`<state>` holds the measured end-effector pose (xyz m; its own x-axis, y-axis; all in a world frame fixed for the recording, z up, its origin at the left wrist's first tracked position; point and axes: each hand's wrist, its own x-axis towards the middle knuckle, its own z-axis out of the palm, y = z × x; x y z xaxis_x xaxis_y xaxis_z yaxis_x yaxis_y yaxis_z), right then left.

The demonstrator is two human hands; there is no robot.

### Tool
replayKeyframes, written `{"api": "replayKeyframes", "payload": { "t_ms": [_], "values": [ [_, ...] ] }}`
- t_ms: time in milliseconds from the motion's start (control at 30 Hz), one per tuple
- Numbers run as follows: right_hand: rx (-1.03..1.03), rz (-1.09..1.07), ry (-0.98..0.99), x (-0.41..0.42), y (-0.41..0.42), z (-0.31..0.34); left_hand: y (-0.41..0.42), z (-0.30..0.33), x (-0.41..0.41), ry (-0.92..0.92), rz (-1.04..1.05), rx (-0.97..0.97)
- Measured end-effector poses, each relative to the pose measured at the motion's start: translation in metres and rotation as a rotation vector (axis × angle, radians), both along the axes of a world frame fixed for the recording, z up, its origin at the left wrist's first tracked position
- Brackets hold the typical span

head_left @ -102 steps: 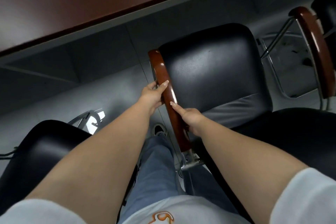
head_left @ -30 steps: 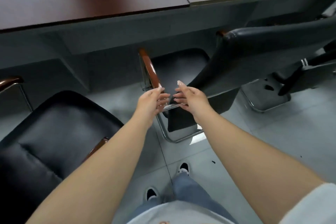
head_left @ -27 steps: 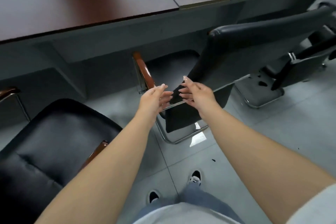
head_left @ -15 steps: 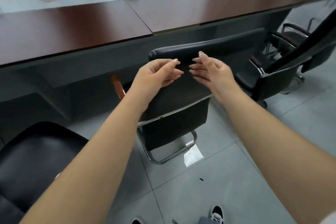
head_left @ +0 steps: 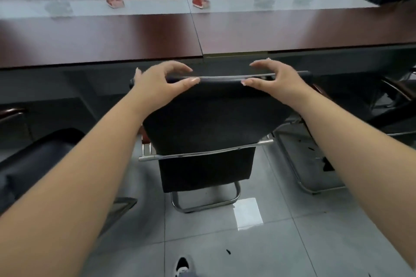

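A black leather chair (head_left: pixel 209 119) with a chrome frame stands in front of me, its back toward me, pushed up to the long brown table (head_left: pixel 270 29). My left hand (head_left: pixel 157 83) is at the left part of the backrest's top edge. Its thumb lies against the near face and its fingers arch over the top. My right hand (head_left: pixel 276 81) mirrors it on the right part of the edge, thumb on the near face, fingers curved above the rim. Neither hand has its fingers pressed down round the edge.
Another black chair (head_left: pixel 33 159) stands close on my left, and the chrome frame of a third chair (head_left: pixel 301 177) is on the right. Two red-and-white packs (head_left: pixel 115 2) (head_left: pixel 200 3) lie on the table's glass strip. My shoe (head_left: pixel 182 265) is on the grey tiled floor.
I let go of the chair's wooden armrest and stood up behind the chair. Both hands rose, spread apart and came to the backrest's top edge. The view lifted to the table.
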<state>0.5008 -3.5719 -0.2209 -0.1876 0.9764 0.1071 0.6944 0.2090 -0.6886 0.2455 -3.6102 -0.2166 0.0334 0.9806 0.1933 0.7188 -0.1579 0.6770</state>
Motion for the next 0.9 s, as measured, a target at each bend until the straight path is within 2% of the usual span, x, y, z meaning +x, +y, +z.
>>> {"api": "replayKeyframes", "payload": {
  "t_ms": [100, 200, 467, 600, 900],
  "values": [
    [-0.045, -0.046, -0.294, 0.005, 0.021, -0.01, 0.009, -0.01, -0.003, 0.193, 0.116, -0.056],
    [0.043, -0.063, -0.42, 0.0, 0.033, -0.022, 0.018, -0.018, -0.003, 0.291, 0.15, 0.005],
    [0.143, -0.063, -0.426, -0.003, 0.065, -0.024, 0.046, -0.028, -0.006, 0.316, 0.214, 0.122],
    [0.127, -0.064, -0.434, 0.01, 0.085, -0.019, 0.059, -0.031, 0.01, 0.33, 0.216, 0.159],
    [0.138, -0.069, -0.42, 0.016, 0.105, -0.023, 0.086, -0.032, 0.018, 0.337, 0.223, 0.152]
  ]
}}
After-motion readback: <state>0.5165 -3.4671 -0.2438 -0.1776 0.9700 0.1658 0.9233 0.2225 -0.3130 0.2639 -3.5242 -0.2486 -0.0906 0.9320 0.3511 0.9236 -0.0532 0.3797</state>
